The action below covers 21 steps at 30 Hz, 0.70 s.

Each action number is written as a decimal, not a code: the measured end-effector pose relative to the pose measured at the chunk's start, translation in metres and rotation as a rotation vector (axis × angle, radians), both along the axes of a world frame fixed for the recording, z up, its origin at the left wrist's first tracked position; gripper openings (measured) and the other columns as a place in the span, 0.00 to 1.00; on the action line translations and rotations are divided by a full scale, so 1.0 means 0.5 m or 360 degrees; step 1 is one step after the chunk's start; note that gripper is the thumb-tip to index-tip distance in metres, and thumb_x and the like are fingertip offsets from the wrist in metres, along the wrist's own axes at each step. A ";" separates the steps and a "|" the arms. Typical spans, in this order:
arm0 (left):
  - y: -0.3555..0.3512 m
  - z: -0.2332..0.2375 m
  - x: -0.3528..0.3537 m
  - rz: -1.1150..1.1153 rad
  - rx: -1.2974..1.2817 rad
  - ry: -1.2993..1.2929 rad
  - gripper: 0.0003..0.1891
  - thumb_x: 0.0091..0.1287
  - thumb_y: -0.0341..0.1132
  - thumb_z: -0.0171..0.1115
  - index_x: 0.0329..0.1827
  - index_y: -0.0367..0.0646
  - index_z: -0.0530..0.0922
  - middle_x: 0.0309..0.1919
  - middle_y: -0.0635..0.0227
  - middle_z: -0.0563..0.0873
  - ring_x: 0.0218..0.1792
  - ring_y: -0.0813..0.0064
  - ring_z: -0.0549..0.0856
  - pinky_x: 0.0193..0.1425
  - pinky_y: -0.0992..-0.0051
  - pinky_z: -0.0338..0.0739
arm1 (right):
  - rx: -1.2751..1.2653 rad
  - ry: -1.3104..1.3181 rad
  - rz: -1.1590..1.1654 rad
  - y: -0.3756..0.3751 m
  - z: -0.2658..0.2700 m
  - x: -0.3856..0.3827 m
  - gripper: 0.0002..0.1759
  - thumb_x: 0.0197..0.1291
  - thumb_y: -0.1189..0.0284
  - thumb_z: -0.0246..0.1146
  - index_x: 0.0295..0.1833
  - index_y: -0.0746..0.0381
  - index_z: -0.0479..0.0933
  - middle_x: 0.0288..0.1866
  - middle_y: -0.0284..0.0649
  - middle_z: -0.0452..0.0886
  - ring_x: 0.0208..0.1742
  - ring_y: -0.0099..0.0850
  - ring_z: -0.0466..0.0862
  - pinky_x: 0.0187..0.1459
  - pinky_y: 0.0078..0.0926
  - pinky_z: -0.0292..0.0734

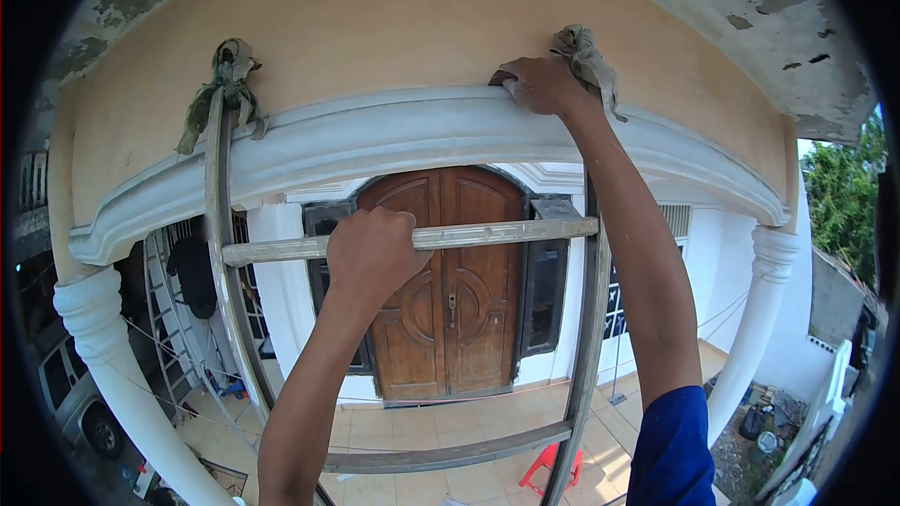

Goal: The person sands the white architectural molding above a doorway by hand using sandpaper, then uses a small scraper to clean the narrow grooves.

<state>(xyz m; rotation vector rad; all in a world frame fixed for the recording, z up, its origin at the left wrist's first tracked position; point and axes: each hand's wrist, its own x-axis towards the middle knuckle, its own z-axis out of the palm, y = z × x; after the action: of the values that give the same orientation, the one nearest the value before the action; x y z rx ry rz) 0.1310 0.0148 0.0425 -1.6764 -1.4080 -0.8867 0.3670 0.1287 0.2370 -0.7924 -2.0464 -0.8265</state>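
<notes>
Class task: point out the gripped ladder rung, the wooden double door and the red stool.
ladder rung (506, 233): head view, bare right half.
wooden double door (486, 319): head view, right leaf.
red stool (539, 470): head view, seat.

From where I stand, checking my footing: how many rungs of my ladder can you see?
2: the upper rung, gripped by your left hand, and the lower rung below it. More may be hidden below the view.

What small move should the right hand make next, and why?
Probably shift the right hand from the moulding onto the right rail beside it. Only the left hand grips a rung; the moulding gives a rounded ledge, not a firm hold, and the tiled floor lies far below.
</notes>
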 end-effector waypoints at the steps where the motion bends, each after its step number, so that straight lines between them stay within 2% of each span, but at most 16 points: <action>1: 0.001 -0.002 -0.001 -0.0018 -0.0007 0.0007 0.17 0.49 0.50 0.73 0.31 0.45 0.87 0.22 0.58 0.85 0.28 0.58 0.86 0.36 0.62 0.82 | 0.0051 0.0041 -0.0046 -0.028 -0.022 -0.070 0.16 0.62 0.69 0.55 0.53 0.52 0.82 0.50 0.42 0.85 0.52 0.42 0.83 0.56 0.38 0.76; 3: 0.002 -0.001 -0.007 -0.0062 0.0027 0.0034 0.17 0.49 0.49 0.73 0.30 0.45 0.86 0.21 0.59 0.85 0.26 0.58 0.86 0.35 0.63 0.82 | 0.0158 0.0041 0.0097 -0.054 -0.051 -0.178 0.16 0.62 0.70 0.55 0.52 0.50 0.83 0.50 0.41 0.85 0.53 0.42 0.83 0.56 0.37 0.76; 4: 0.005 -0.002 -0.013 -0.0087 0.0052 0.0066 0.17 0.49 0.49 0.73 0.30 0.44 0.86 0.21 0.59 0.85 0.26 0.58 0.86 0.34 0.63 0.82 | 0.0113 0.0055 0.0056 -0.064 -0.049 -0.174 0.16 0.62 0.70 0.54 0.52 0.51 0.83 0.50 0.41 0.85 0.53 0.41 0.83 0.56 0.38 0.76; 6: 0.007 -0.004 -0.020 -0.0116 0.0093 0.0096 0.16 0.48 0.49 0.73 0.29 0.44 0.86 0.20 0.59 0.84 0.25 0.58 0.86 0.33 0.62 0.82 | 0.0017 0.0082 -0.0029 -0.082 -0.043 -0.128 0.16 0.63 0.70 0.54 0.52 0.51 0.82 0.50 0.41 0.85 0.53 0.41 0.83 0.56 0.38 0.76; 8: 0.009 -0.006 -0.014 -0.0118 0.0130 0.0079 0.16 0.48 0.48 0.73 0.28 0.44 0.86 0.20 0.58 0.84 0.25 0.57 0.86 0.33 0.62 0.82 | 0.0067 0.0002 -0.0018 0.004 -0.008 -0.002 0.15 0.63 0.70 0.54 0.52 0.52 0.82 0.49 0.41 0.85 0.53 0.41 0.83 0.56 0.39 0.76; 11: 0.007 -0.003 -0.007 -0.0088 0.0066 0.0005 0.15 0.48 0.46 0.73 0.29 0.44 0.85 0.20 0.58 0.84 0.24 0.57 0.86 0.33 0.62 0.82 | 0.0107 0.0095 0.0000 -0.007 -0.019 0.002 0.15 0.63 0.70 0.54 0.52 0.53 0.82 0.49 0.40 0.85 0.53 0.41 0.83 0.56 0.38 0.76; 13: 0.007 -0.002 -0.008 -0.0099 0.0045 0.0000 0.14 0.48 0.45 0.73 0.28 0.44 0.86 0.20 0.57 0.84 0.25 0.57 0.86 0.32 0.62 0.82 | 0.0063 0.0139 0.0022 -0.041 -0.039 -0.121 0.16 0.63 0.71 0.54 0.53 0.52 0.82 0.49 0.42 0.85 0.52 0.41 0.83 0.55 0.38 0.76; 14: 0.007 -0.003 -0.008 -0.0103 0.0037 -0.0003 0.14 0.49 0.45 0.73 0.28 0.43 0.86 0.21 0.57 0.85 0.25 0.57 0.86 0.32 0.62 0.82 | 0.0088 0.0097 0.0185 -0.065 -0.056 -0.187 0.17 0.63 0.70 0.54 0.53 0.52 0.82 0.50 0.43 0.85 0.52 0.43 0.83 0.56 0.37 0.76; 15: 0.007 -0.005 -0.010 -0.0134 0.0068 0.0032 0.14 0.49 0.45 0.73 0.28 0.44 0.86 0.21 0.57 0.85 0.25 0.57 0.86 0.32 0.62 0.82 | 0.0028 0.0071 0.0137 -0.101 -0.070 -0.238 0.14 0.66 0.70 0.54 0.51 0.59 0.81 0.51 0.42 0.84 0.53 0.43 0.82 0.57 0.36 0.74; 18: 0.009 -0.006 -0.025 -0.0172 0.0123 0.0103 0.13 0.48 0.44 0.73 0.28 0.44 0.86 0.21 0.58 0.85 0.25 0.57 0.87 0.32 0.63 0.83 | -0.0044 0.0041 0.0093 -0.064 -0.033 -0.202 0.14 0.65 0.71 0.54 0.52 0.60 0.81 0.51 0.43 0.85 0.53 0.42 0.82 0.57 0.35 0.74; 21: 0.015 -0.005 -0.020 -0.0134 0.0085 0.0089 0.13 0.49 0.43 0.73 0.29 0.44 0.87 0.21 0.58 0.85 0.26 0.58 0.87 0.32 0.63 0.83 | -0.0114 0.0024 0.0016 -0.046 -0.014 -0.043 0.16 0.62 0.78 0.55 0.53 0.61 0.80 0.51 0.42 0.85 0.54 0.37 0.83 0.58 0.34 0.75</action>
<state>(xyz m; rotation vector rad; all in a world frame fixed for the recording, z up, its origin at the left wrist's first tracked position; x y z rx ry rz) 0.1210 0.0224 0.0401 -1.7176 -1.2736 -0.9097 0.3452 0.1058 0.2302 -0.8246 -2.0747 -0.7427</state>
